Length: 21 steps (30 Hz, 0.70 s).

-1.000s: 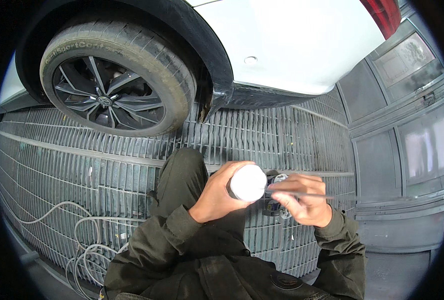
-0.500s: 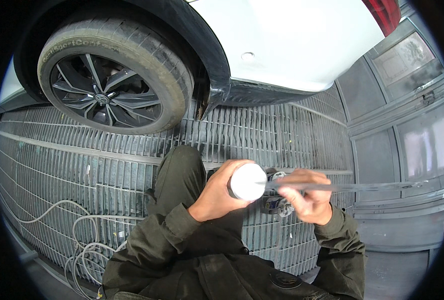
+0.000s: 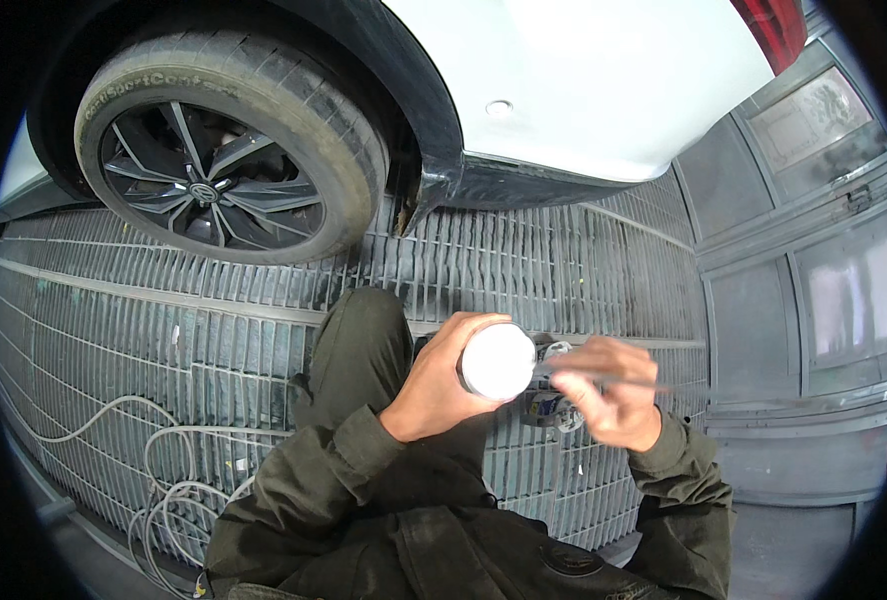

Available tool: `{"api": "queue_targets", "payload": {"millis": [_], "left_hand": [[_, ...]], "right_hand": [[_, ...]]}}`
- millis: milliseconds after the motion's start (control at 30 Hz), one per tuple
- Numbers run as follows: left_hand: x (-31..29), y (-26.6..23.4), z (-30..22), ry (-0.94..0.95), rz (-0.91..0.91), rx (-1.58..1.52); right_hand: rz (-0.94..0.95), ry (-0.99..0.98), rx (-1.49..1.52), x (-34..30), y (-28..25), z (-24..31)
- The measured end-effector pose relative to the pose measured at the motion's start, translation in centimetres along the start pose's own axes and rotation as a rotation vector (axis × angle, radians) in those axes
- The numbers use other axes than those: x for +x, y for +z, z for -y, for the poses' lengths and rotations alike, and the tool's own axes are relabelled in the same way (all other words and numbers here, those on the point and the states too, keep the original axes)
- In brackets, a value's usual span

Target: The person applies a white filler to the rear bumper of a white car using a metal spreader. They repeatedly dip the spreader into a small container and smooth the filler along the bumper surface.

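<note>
My left hand (image 3: 436, 382) is closed around the side of a round container (image 3: 500, 362). Its top shows as a plain white disc; whether that is a lid or white liquid I cannot tell. Fingers and thumb of my right hand (image 3: 616, 402) pinch a long, thin grey strip, like a mixing stick (image 3: 554, 369), blurred by motion. Its near end meets the right rim of the container, and the far end smears out to the right. Below my right hand, partly hidden, stand two cans, one with a coloured label (image 3: 552, 408) and one farther off (image 3: 552, 349).
A white car body (image 3: 564, 90) with a dark lower bumper and a wheel (image 3: 204, 190) fills the far side. Slatted metal grating (image 3: 244, 350) makes up the floor. A coiled pale hose (image 3: 179, 490) lies at the left. Grey panelled doors (image 3: 764, 330) rise on the right.
The strip in my right hand has swung and tilted, its far end now lower and blurred away. My left hand still holds the container in nearly the same place.
</note>
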State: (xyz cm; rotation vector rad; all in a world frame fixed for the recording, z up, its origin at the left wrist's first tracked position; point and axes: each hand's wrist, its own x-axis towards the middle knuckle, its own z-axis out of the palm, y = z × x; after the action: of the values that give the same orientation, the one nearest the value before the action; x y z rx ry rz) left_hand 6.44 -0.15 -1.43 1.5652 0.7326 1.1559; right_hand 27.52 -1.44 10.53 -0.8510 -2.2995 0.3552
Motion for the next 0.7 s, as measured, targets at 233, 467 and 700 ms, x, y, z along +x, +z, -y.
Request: {"api": "queue_targets", "payload": {"millis": [233, 467, 700], "left_hand": [[0.2, 0.4, 0.7, 0.029, 0.001, 0.0], [-0.1, 0.6, 1.2, -0.05, 0.017, -0.129], [-0.2, 0.4, 1.4, -0.045, 0.041, -0.137]], "right_hand": [[0.007, -0.069, 0.013, 0.0, 0.1, -0.2], [0.058, 0.002, 0.087, -0.1, 0.2, -0.1], [0.035, 0.012, 0.06, -0.1, 0.2, -0.2]]}}
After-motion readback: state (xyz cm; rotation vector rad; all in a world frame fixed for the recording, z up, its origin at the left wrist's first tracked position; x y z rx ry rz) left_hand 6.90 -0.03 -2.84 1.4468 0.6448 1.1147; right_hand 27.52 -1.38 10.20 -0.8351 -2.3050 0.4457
